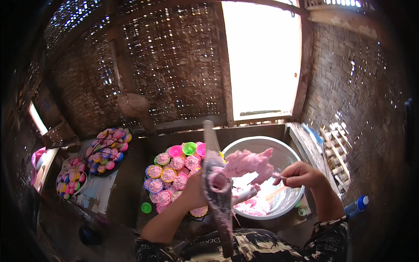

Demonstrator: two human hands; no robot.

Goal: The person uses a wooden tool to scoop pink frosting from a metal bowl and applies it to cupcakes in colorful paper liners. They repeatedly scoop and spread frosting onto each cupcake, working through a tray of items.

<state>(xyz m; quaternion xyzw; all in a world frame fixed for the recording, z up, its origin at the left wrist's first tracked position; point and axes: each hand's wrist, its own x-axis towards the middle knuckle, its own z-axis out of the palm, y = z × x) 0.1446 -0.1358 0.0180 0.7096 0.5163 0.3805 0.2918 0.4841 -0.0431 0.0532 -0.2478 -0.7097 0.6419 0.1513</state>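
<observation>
My left hand (195,188) grips a long wooden hand press (218,203), its fingers partly hidden behind the wood. A round hole in the press is lined with pink dough (222,180), and a pale cylinder (245,195) juts from its right side. My right hand (297,175) pinches the thin handle of a utensil loaded with a big ragged lump of pink dough (250,163), whose left end reaches the hole. Beneath the lump stands a large grey basin (298,196) holding more pink dough (253,207).
Left of the press are piled small colourful plastic moulds (168,174) with pink strands; a loose green mould (146,207) lies beside them. Further left are two more heaps of filled moulds (108,149) (70,178). A blue-capped bottle (356,206) is at right. A woven strainer (133,104) hangs behind.
</observation>
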